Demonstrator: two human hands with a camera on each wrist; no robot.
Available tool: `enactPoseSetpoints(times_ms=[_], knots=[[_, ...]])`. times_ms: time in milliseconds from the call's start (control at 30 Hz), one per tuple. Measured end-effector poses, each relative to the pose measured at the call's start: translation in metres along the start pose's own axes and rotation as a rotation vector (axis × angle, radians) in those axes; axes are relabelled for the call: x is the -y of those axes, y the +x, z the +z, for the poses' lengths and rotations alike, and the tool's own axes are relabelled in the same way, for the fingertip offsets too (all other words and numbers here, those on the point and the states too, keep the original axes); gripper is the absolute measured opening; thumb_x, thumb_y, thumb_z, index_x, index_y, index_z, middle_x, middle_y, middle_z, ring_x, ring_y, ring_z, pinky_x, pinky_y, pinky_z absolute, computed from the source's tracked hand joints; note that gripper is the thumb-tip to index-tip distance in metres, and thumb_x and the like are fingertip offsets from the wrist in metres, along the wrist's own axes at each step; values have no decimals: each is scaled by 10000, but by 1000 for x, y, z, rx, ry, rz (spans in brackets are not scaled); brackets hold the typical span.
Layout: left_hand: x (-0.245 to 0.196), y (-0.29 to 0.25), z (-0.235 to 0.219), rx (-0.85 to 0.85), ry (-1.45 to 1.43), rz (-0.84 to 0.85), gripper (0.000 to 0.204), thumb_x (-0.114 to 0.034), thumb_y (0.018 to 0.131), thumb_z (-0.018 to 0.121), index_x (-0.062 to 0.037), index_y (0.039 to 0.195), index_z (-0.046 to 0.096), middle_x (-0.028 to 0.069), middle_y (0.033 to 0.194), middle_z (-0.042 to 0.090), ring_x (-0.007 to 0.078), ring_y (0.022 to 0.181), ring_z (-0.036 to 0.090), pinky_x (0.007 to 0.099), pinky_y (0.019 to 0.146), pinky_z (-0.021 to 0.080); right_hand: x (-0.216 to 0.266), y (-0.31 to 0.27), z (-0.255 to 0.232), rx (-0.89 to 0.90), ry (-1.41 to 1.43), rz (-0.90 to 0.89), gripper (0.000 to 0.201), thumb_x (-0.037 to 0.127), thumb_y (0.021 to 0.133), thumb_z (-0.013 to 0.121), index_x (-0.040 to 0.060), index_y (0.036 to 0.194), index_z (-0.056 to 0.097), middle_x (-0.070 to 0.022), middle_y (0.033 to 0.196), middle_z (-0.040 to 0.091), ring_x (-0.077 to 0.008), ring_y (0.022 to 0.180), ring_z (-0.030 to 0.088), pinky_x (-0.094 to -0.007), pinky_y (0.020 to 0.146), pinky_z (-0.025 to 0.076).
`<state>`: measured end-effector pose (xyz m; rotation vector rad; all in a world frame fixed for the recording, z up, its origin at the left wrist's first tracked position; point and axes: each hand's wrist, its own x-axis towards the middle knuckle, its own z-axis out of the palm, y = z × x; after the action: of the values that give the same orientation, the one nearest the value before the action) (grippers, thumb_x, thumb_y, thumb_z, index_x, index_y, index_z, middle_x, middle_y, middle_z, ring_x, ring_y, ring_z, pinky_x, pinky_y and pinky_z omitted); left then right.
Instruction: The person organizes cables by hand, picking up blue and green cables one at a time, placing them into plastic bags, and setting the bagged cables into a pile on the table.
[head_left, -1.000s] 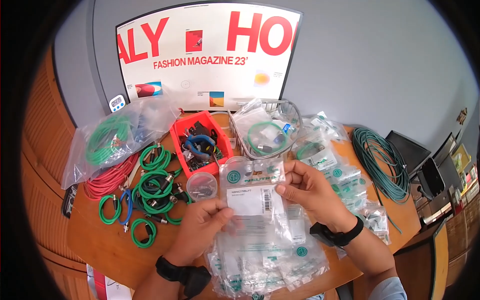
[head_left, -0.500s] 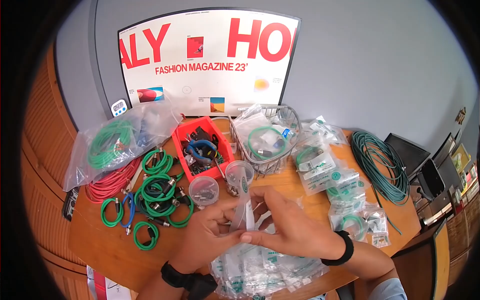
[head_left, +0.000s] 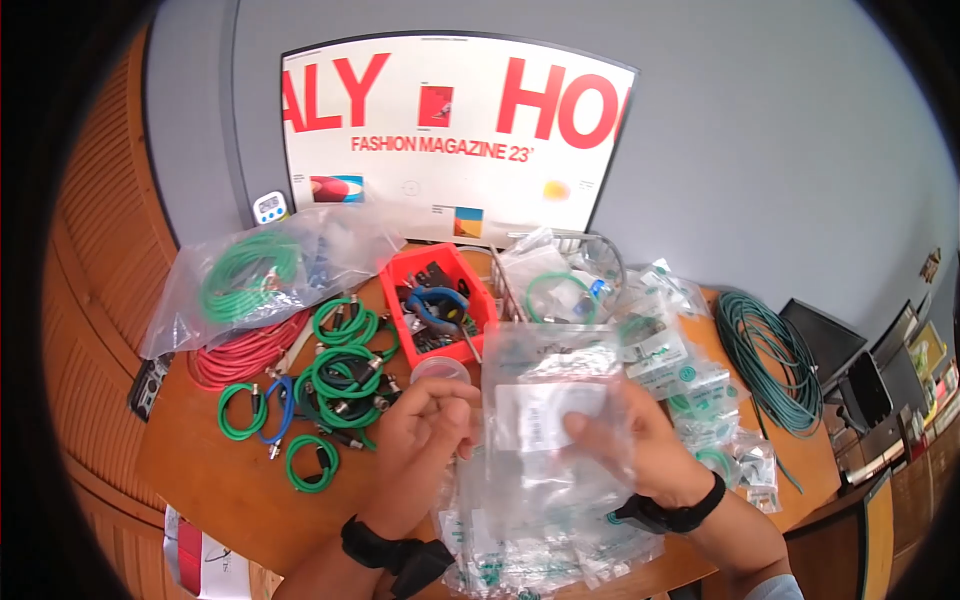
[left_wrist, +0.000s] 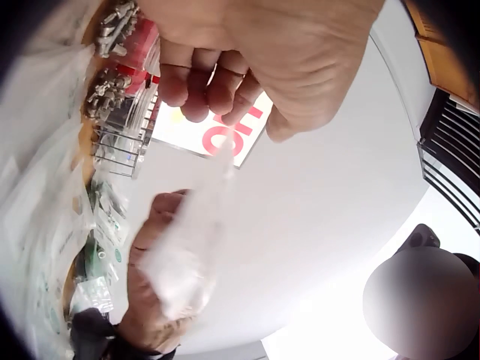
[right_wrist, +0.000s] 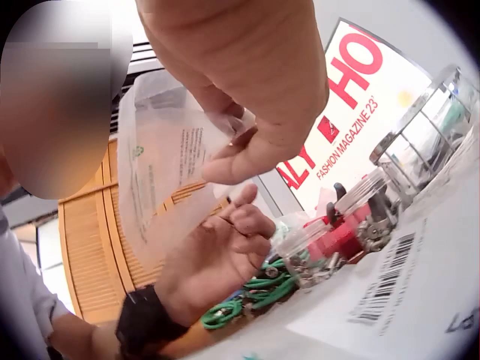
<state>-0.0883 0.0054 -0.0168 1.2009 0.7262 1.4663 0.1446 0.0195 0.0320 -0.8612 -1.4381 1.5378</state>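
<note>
A clear plastic bag (head_left: 515, 460) with a white label is held up in front of the chest, blurred by motion. The right hand (head_left: 655, 450) pinches its right side, thumb across the front. Just left of the bag is the left hand (head_left: 415, 440), fingers loosely curled, with nothing seen in them. In the right wrist view, the left hand (right_wrist: 217, 259) appears separate from the bag (right_wrist: 161, 165), which hangs from the right hand's (right_wrist: 247, 90) fingers. Beneath, flat clear bags (head_left: 500, 560) with green print lie piled at the table's front.
Green coiled cables (head_left: 345, 375) and a red cable bundle (head_left: 245, 355) lie left. Behind the hands stand a red bin (head_left: 480, 290) of tools, a small clear cup (head_left: 440, 370) and a wire basket (head_left: 620, 275). Packed bags (head_left: 700, 400) and a dark green coil (head_left: 765, 370) occupy the right.
The bag has turned from edge-on to face the head camera. The left hand has let go and moved left, while the right hand still pinches the bag. The head view has shifted slightly.
</note>
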Motion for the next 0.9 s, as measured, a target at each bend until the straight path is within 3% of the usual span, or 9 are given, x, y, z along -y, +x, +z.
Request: enactPoseSetpoints(times_ms=[100, 167, 233, 300, 433, 500, 700, 833, 900], knots=[[5, 3, 2, 41, -14, -67, 445, -295, 976, 680, 16, 1251, 522, 43, 939, 621, 112, 856, 600, 250, 710, 483, 5, 3, 3, 8, 100, 20, 388, 90, 968, 666, 1, 1320, 530, -48, 1077, 676, -145, 878, 674, -294, 777, 563], [14, 1, 3, 212, -213, -169, 464, -322, 942, 723, -6, 1226, 538, 59, 1032, 639, 124, 926, 624, 253, 764, 506, 7, 4, 2, -21, -109, 28, 354, 84, 958, 674, -2, 1280, 556, -46, 1056, 674, -126, 882, 661, -290, 776, 553], [21, 2, 0, 255, -322, -219, 497, -332, 913, 758, -13, 1224, 538, 69, 1107, 641, 129, 975, 632, 259, 822, 515, -5, 9, -1, -93, -473, -116, 329, 85, 947, 683, -5, 1243, 573, -43, 1036, 671, -108, 875, 646, -285, 768, 544], [21, 3, -1, 321, -308, -186, 617, -373, 904, 758, 1, 1325, 506, 73, 1255, 628, 137, 1123, 617, 315, 972, 498, -12, 12, -2, -134, -457, -125, 331, 89, 942, 689, -7, 1237, 573, -43, 1027, 670, -102, 872, 641, -283, 768, 540], [14, 1, 8, 223, -105, -212, 394, -203, 960, 700, 2, 1267, 561, 56, 1189, 660, 126, 1071, 633, 303, 933, 519, -12, 16, 0, -120, -480, -128, 337, 86, 934, 701, -14, 1227, 567, -59, 1039, 674, -94, 882, 643, -273, 757, 539], [22, 1, 4, 200, -122, -202, 189, -102, 980, 656, 19, 1120, 614, 45, 1071, 679, 103, 974, 644, 264, 840, 535, -11, 17, -1, -73, -456, -127, 310, 76, 939, 696, -18, 1205, 568, -54, 985, 678, -102, 834, 656, -266, 723, 547], [30, 1, 2, 217, -199, -161, 178, -112, 984, 653, 13, 1105, 621, 27, 1014, 677, 94, 933, 644, 271, 797, 550, 7, 18, -10, 48, -529, 31, 234, 30, 921, 702, -56, 1133, 656, -56, 893, 723, -92, 820, 656, -264, 723, 532], [18, 0, 9, 175, -166, -155, 235, -119, 990, 640, 2, 1187, 601, 30, 1085, 684, 105, 982, 647, 292, 850, 544, 3, 19, -6, 14, -611, -94, 301, 25, 908, 711, -58, 1190, 645, -86, 1049, 714, -111, 899, 645, -281, 762, 534], [13, -1, 15, 94, -375, -236, 226, -133, 994, 636, -10, 1179, 596, 33, 1084, 683, 102, 980, 650, 269, 827, 539, 4, 17, -2, 9, -622, -152, 340, 26, 902, 717, -53, 1222, 633, -97, 1118, 704, -120, 933, 640, -293, 778, 535]])
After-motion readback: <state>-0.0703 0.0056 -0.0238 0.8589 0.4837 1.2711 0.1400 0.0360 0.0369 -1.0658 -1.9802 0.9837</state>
